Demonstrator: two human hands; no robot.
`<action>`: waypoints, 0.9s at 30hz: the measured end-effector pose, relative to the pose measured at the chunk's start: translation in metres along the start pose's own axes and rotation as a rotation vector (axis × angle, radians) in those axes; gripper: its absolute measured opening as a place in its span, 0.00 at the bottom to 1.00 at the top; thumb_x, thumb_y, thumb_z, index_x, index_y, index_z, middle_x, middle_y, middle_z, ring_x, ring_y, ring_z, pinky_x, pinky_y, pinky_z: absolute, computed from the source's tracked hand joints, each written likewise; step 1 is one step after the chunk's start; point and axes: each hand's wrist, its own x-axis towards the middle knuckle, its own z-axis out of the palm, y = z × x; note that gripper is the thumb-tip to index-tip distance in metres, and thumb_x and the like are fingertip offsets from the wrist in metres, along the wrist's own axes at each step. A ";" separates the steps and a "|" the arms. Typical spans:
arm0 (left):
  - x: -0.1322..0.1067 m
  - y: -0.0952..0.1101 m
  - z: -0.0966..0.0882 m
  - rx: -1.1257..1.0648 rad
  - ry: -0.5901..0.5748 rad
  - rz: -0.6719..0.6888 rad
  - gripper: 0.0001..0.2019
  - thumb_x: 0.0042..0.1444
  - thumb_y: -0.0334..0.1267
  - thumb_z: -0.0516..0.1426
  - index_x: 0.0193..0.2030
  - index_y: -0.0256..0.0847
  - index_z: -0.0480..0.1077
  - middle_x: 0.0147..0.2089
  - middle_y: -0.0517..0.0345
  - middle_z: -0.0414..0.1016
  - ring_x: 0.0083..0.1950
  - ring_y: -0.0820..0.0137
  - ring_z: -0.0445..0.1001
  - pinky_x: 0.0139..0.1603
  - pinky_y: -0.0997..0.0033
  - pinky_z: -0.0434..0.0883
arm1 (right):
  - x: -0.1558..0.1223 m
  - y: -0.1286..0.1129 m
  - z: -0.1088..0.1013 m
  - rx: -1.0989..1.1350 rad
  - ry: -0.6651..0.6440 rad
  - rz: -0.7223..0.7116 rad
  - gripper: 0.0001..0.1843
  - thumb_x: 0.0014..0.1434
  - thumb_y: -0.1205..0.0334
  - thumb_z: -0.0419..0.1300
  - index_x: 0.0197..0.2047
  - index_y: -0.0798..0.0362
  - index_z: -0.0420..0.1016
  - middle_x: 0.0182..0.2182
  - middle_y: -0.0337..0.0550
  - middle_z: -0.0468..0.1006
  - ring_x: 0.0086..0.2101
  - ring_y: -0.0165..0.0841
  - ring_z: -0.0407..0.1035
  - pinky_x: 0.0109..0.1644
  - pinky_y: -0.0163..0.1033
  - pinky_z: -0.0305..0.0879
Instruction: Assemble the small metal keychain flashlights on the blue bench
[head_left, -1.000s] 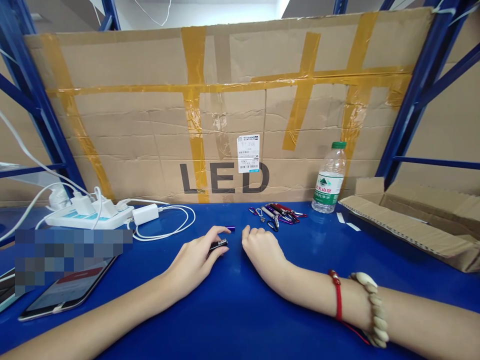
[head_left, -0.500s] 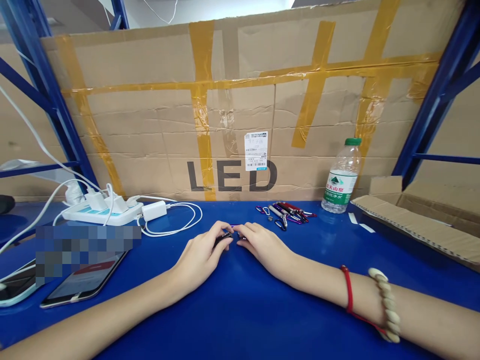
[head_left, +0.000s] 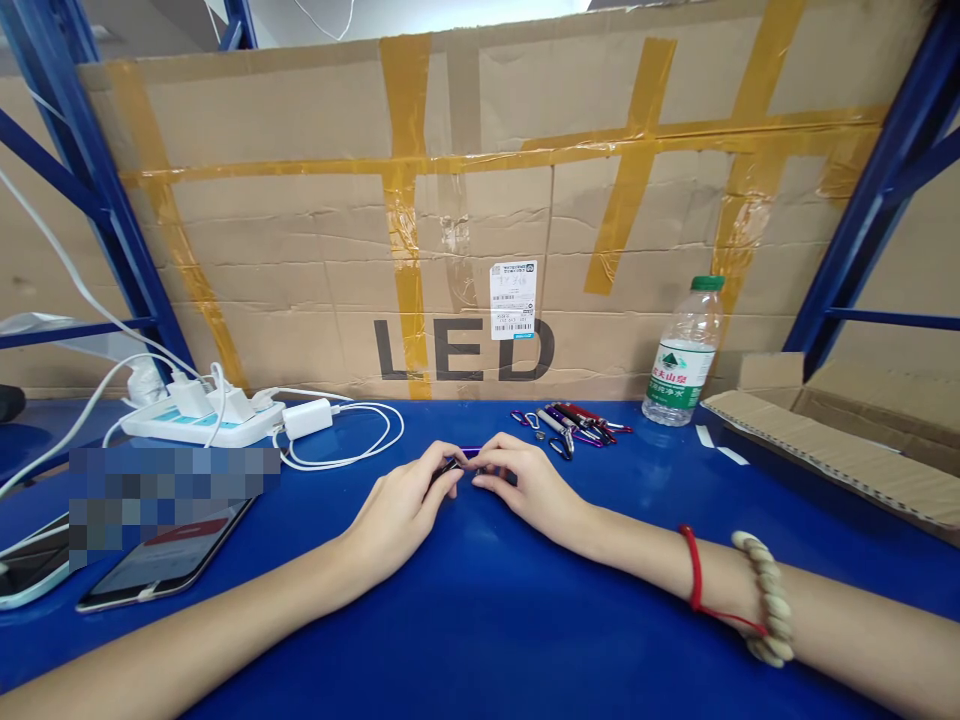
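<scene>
My left hand (head_left: 405, 510) is closed around a small dark, shiny piece (head_left: 448, 467), mostly hidden by the fingers. My right hand (head_left: 534, 490) meets it fingertip to fingertip, its thumb and fingers pinched together on a small dark part (head_left: 480, 472) too covered to name. A thin purple piece (head_left: 471, 450) shows just behind the touching fingertips; which hand holds it I cannot tell. Beyond my right hand lies a bunch of slim metal tubes with carabiner clips (head_left: 577, 424), in silver, black, red and purple.
On the blue tabletop (head_left: 480, 620), a power strip (head_left: 202, 425) with white cables and a phone (head_left: 169, 555) are at left. At right stand a water bottle (head_left: 681, 355) and an open cardboard box (head_left: 832, 450). A large cardboard sheet (head_left: 322, 260) closes off the back.
My right hand has risen slightly, its knuckles more arched and its fingers shifted at the tips. My left hand is nearly still. The view has shifted very slightly.
</scene>
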 end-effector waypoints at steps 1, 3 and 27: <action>0.000 -0.001 0.000 -0.004 -0.001 0.002 0.10 0.59 0.42 0.42 0.43 0.44 0.59 0.30 0.63 0.69 0.32 0.72 0.69 0.36 0.74 0.63 | 0.000 -0.001 0.000 0.025 0.004 0.028 0.08 0.51 0.69 0.57 0.36 0.53 0.74 0.31 0.42 0.70 0.28 0.26 0.66 0.33 0.33 0.65; 0.000 -0.002 0.001 -0.012 -0.001 0.004 0.10 0.59 0.42 0.42 0.43 0.44 0.58 0.29 0.64 0.68 0.31 0.72 0.69 0.36 0.73 0.63 | 0.001 -0.001 -0.001 0.076 0.014 0.087 0.06 0.48 0.66 0.60 0.33 0.54 0.75 0.29 0.41 0.70 0.26 0.26 0.66 0.30 0.32 0.65; 0.002 -0.005 0.001 -0.017 -0.070 0.067 0.11 0.59 0.41 0.42 0.42 0.45 0.62 0.40 0.59 0.68 0.39 0.70 0.66 0.39 0.72 0.63 | 0.000 -0.017 -0.007 0.396 0.104 0.259 0.09 0.47 0.59 0.59 0.30 0.55 0.74 0.25 0.40 0.75 0.23 0.25 0.66 0.23 0.29 0.62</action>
